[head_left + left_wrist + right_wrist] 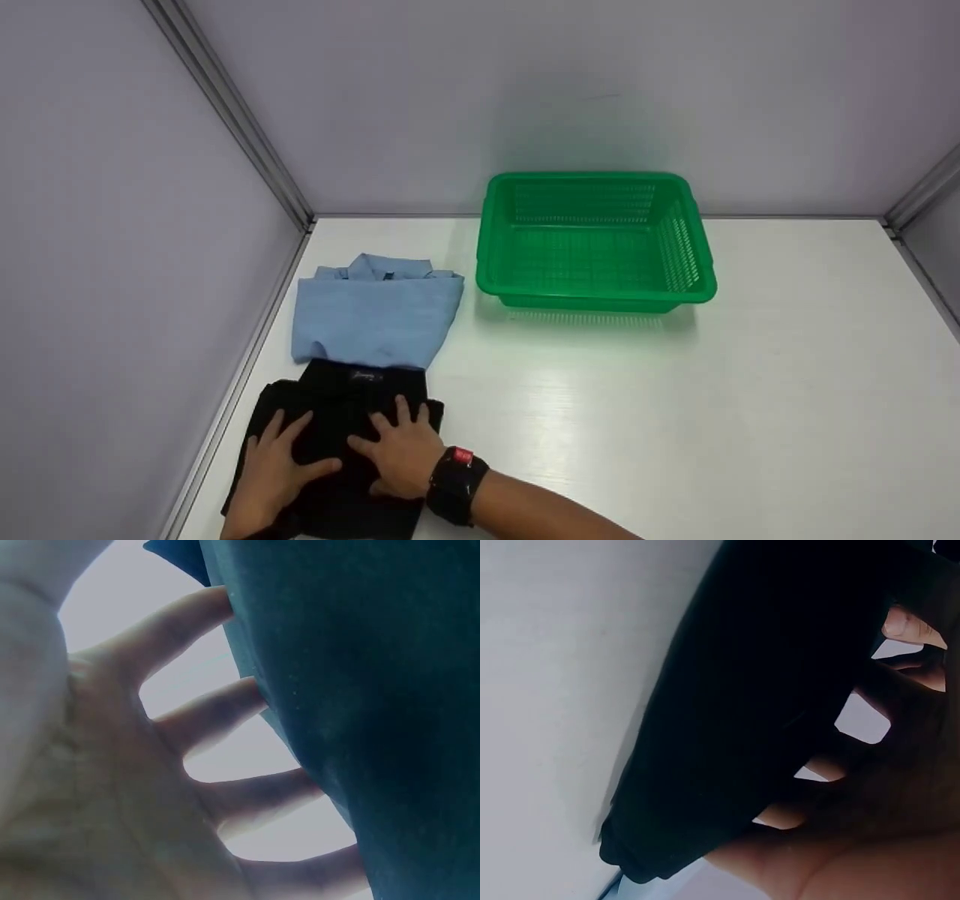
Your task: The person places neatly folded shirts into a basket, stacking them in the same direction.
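A folded black garment (pixel 330 427) lies at the front left of the white table, a small label near its top edge. On its left part rests my left hand (pixel 270 476), fingers spread; the left wrist view shows that hand (pixel 150 742) with its fingertips against dark cloth (pixel 360 690). My right hand (pixel 405 454) lies on the garment's right part with spread fingers, a black band round the wrist. In the right wrist view the fingers of this hand (pixel 840 787) reach the black cloth (pixel 727 712).
A folded light blue shirt (pixel 375 319) lies just behind the black garment, meeting its top edge. Farther right stands an empty green basket (pixel 596 292) near the back wall (pixel 600 97). A side wall (pixel 135 262) borders the table on the left.
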### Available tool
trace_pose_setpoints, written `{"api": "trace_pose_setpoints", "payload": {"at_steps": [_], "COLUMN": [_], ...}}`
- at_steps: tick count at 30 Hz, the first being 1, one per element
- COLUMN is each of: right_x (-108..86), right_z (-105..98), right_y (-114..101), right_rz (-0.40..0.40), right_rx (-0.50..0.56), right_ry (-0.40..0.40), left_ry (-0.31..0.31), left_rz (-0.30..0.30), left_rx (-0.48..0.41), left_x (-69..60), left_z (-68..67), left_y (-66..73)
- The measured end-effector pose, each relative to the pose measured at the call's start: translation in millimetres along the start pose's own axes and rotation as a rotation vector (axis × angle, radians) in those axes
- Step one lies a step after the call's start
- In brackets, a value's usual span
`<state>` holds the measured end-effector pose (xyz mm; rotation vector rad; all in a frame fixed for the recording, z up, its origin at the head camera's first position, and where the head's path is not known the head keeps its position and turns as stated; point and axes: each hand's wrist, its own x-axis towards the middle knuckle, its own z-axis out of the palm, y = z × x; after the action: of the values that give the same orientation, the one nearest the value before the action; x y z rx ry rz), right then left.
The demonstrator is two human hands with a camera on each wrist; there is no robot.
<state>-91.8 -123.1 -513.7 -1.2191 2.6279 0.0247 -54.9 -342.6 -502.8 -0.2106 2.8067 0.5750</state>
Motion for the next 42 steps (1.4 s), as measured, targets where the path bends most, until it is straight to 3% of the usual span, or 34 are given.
{"api": "trace_pose_setpoints", "payload": {"at_steps": [11,18,26,29,37,42], "right_x": [5.5,3.9,3.3,1.7,-4.2,-6.5], "right_z": [0.4,-0.5,1.3,-0.1,0.1,1.3], "right_y": [-0.8,-1.9,1.9,2.5,3.1,5.3], "right_rz": [0.007,0.018,0.003,-0.001,0.002,0.006], "right_rx": [-0.014,-0.012,-0.030,-0.037,-0.048,-0.041], "right_ry": [-0.008,-0.003,-0.008,-0.007,-0.014,-0.008], "left_ry": [-0.025,-0.005,-0.035,-0.038,-0.077,-0.066], "left_rz": [-0.023,-0.028,-0.127,-0.137,-0.118,-0.069], "left_rx": [-0.016,-0.020,-0.047,-0.062,-0.118,-0.094], "left_x": [2.1,0.5,-3.2,-3.5,-4.7,-3.4], "left_z": [1.6,2.5,6.0,7.1,11.8,13.7], "left_y": [1.1,1.9,2.0,2.4,3.6,5.3]}}
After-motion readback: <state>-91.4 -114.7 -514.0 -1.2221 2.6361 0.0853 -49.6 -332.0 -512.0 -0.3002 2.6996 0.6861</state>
